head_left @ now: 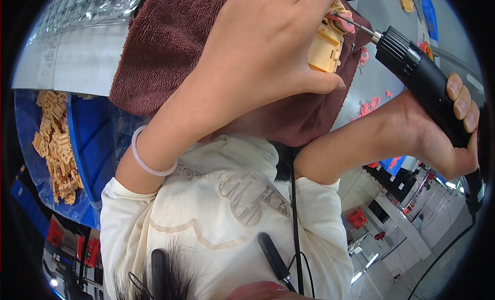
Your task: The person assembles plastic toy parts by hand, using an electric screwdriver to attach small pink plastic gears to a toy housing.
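My left hand (273, 39) presses a yellow plastic housing (325, 48) onto a brown towel, its thumb stretched along the near edge. A pink plastic piece (346, 26) sits at the far end of that housing. Wrapped in the fingers of my right hand (448, 145) is a black electric screwdriver (412, 62), tilted so its thin bit reaches the pink piece. Whether a screw is under the tip is too small to tell. My left palm and fingers hide part of the housing.
The brown towel (160, 47) covers the table's front. Clear plastic trays (93, 11) stand at the far left. A blue bin (90, 145) lower left holds a heap of yellow parts (56, 145). Small pink parts (368, 106) lie on the right. The screwdriver's cable (448, 248) hangs at the right.
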`<action>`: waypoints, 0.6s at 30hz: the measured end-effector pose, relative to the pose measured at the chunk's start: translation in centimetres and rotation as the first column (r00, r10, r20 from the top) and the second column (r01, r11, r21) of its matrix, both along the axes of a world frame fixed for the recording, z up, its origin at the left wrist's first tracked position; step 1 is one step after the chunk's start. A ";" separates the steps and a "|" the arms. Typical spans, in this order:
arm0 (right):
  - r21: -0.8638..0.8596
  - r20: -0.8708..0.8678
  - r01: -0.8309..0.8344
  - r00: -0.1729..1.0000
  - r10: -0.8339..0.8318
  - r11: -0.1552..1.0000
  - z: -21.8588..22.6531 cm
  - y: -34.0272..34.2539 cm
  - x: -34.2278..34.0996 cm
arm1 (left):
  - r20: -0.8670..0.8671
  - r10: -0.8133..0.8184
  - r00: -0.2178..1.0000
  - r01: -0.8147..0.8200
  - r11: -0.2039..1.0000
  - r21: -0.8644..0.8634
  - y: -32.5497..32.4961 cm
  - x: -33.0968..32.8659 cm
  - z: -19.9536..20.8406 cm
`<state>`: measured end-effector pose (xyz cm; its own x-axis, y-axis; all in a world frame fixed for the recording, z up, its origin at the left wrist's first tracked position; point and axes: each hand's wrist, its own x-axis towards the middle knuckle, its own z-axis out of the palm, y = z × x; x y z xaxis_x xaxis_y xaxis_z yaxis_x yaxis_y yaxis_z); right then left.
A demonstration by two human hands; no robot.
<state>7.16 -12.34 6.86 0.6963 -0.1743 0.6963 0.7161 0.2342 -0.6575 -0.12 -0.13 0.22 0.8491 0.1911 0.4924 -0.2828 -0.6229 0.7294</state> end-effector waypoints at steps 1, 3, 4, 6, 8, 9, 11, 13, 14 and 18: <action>-0.003 0.001 -0.002 1.000 0.002 1.000 0.1 -0.5 0.6 | 0.002 0.000 1.000 0.000 1.000 -0.003 0.0 0.1 -0.1; -0.009 0.000 -0.005 1.000 0.005 1.000 0.2 -0.7 0.6 | 0.003 -0.002 1.000 0.002 1.000 -0.010 0.1 -0.1 0.0; -0.013 -0.002 -0.007 1.000 0.007 1.000 0.3 -0.9 0.8 | 0.002 -0.003 1.000 0.003 1.000 -0.014 0.1 -0.1 -0.1; -0.018 -0.004 -0.010 1.000 0.010 1.000 0.4 -1.0 1.0 | 0.002 -0.004 1.000 0.005 1.000 -0.020 0.2 -0.3 -0.1; -0.022 -0.004 -0.014 1.000 0.014 1.000 0.4 -1.0 0.9 | 0.004 -0.005 1.000 0.005 1.000 -0.025 0.2 -0.2 -0.1; -0.025 -0.004 -0.015 1.000 0.015 1.000 0.2 -0.7 0.6 | 0.005 -0.007 1.000 0.007 1.000 -0.028 0.2 -0.1 -0.2; -0.030 -0.005 -0.018 1.000 0.017 0.999 0.0 -0.6 0.6 | 0.006 -0.009 1.000 0.010 0.999 -0.034 0.1 0.0 -0.2; -0.034 -0.006 -0.023 1.000 0.022 0.999 0.1 -0.6 0.4 | 0.007 -0.009 1.000 0.009 0.999 -0.038 0.1 0.0 -0.2; -0.037 -0.007 -0.025 1.000 0.025 0.999 0.0 -0.4 0.4 | 0.007 -0.009 1.000 0.010 0.999 -0.041 0.1 0.0 -0.2; -0.046 -0.008 -0.029 1.000 0.029 0.999 0.3 -0.6 0.2 | 0.010 -0.015 1.000 0.016 0.999 -0.052 0.1 -0.2 -0.2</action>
